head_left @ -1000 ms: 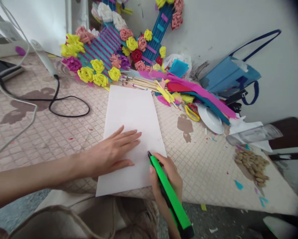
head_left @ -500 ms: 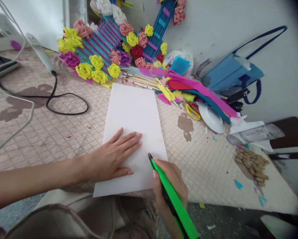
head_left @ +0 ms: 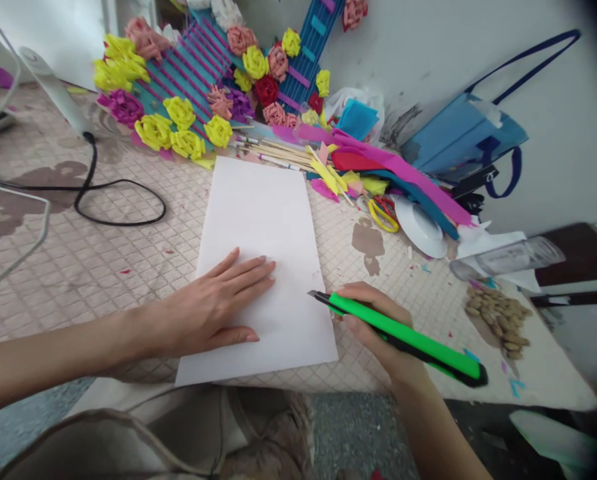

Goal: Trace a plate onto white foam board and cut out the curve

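A white sheet of paper (head_left: pixel 258 207) lies lengthwise in front of me on the patterned tablecloth. My left hand (head_left: pixel 216 300) rests flat on its lower left part, fingers stretched toward the right. Wrapped round a green and black utility knife (head_left: pixel 408 330) is my right hand (head_left: pixel 378 320), just off the paper's right edge. The knife's dark tip points left over the sheet, with a short blade showing. Whether that tip touches the paper I cannot tell.
Behind the paper stands a blue guitar-shaped piece (head_left: pixel 193 73) with paper flowers. Thin sticks (head_left: pixel 278 153), yellow-handled scissors (head_left: pixel 382 215) and a white plate (head_left: pixel 421 228) lie to its right. Farther right are a clear bottle (head_left: pixel 508 259) and peanuts (head_left: pixel 498 317). A black cable (head_left: pixel 123 220) loops at left.
My right hand has moved right and turned the utility knife from a steep slant to a flatter one. My left hand stays pressed on the paper. The whole view has shifted slightly.
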The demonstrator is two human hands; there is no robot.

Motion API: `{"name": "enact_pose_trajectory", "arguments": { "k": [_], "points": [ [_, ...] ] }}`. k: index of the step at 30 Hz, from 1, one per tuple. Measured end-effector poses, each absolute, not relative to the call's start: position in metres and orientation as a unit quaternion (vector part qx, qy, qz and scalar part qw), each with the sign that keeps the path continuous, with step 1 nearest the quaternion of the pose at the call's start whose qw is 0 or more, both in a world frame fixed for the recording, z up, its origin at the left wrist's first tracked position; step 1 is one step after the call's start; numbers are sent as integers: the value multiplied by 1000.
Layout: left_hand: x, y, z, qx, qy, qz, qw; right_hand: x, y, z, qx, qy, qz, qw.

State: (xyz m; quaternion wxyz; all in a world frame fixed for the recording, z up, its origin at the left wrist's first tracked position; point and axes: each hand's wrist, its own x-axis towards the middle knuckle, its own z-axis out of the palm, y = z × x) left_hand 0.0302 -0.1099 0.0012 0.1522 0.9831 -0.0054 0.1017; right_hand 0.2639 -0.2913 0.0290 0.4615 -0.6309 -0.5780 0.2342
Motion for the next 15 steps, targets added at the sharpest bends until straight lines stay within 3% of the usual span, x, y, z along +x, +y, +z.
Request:
{"name": "enact_pose_trajectory", "arguments": {
  "k": [6,15],
  "points": [
    [30,-121,13,954,-117,165,223,275,-278,21,-565,-645,283,431],
    [34,-129,15,947,-186,83,247,274,-271,20,-540,-689,277,396]
  ]
}}
